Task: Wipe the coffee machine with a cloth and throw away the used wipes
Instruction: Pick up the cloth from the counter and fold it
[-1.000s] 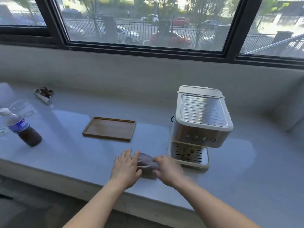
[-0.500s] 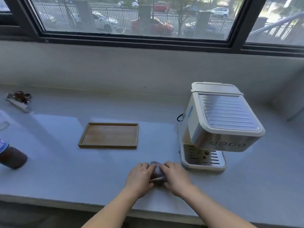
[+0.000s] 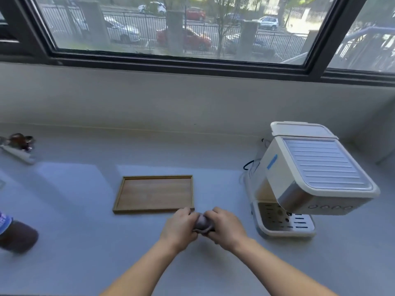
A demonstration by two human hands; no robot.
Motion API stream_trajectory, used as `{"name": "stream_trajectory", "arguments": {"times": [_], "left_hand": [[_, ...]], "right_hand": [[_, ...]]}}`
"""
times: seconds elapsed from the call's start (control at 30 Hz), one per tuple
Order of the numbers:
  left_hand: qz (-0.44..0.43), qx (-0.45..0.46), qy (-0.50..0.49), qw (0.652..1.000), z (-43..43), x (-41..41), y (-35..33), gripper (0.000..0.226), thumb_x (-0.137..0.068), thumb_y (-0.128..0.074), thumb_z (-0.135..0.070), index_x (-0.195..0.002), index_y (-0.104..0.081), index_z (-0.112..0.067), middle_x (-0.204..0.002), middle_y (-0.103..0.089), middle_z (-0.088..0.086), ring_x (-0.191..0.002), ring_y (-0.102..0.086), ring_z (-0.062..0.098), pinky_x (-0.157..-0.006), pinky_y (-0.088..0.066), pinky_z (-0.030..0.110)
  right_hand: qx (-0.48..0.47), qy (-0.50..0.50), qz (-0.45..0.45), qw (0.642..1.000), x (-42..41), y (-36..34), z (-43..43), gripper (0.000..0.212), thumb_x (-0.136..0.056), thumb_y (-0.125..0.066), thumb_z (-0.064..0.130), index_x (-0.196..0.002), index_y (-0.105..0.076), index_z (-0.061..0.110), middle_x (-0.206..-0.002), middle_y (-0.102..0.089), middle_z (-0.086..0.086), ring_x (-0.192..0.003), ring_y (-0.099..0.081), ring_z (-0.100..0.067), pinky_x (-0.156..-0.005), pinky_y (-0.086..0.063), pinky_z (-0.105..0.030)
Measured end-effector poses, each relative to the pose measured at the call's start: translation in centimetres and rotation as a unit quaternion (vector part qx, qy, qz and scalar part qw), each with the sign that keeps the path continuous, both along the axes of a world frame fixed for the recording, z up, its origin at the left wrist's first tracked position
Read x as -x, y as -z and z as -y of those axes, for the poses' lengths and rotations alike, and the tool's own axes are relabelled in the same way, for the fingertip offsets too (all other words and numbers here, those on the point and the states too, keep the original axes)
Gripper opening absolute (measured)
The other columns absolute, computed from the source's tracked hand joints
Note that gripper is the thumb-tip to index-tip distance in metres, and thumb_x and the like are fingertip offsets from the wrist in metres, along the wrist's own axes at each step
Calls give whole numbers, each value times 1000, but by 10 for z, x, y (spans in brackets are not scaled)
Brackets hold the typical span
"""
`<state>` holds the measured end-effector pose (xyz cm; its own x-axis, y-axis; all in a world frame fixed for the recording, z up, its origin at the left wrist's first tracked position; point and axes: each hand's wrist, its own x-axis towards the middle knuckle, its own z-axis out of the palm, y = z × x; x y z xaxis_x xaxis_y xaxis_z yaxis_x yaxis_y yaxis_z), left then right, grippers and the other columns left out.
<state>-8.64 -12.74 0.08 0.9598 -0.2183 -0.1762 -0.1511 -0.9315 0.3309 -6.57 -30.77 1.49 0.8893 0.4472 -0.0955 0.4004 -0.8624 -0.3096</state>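
On the pale stone counter (image 3: pixel 213 274) below the window, my left hand (image 3: pixel 179 228) and right hand (image 3: pixel 226 228) are squeezing a crumpled grey cloth (image 3: pixel 202 222) (soft, balled) beside the boxy cream coffee machine (image 3: pixel 310 178).

One view only, head-worn, wide-angle, looking forward and down from above the pale grey countertop (image 3: pixel 74 242). It faces the long dark-framed window (image 3: pixel 177 60) straight across, street beyond the glass. Both bare forearms rise from the bottom edge, so the lens sits close over the near counter edge. The shallow rectangular wooden tray (image 3: pixel 154 194) lies near centre; the cream and steel coffee machine (image 3: pixel 310 178) stands to the right, bent by the lens. No second view shares the scene.
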Motion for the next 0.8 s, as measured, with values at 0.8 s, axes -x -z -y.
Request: {"name": "stream_trajectory", "arguments": {"times": [0.8], "left_hand": [[51, -14, -121, 991, -144, -81, -32, 44, -79, -64, -29, -122, -59, -28, -106, -55, 1, -107, -53, 23, -70, -40, 32]], "right_hand": [[-34, -71, 45, 996, -112, -15, -159, 39, -78, -70, 50, -106, -57, 26, -103, -58, 1, -98, -57, -25, -63, -39, -32]]}}
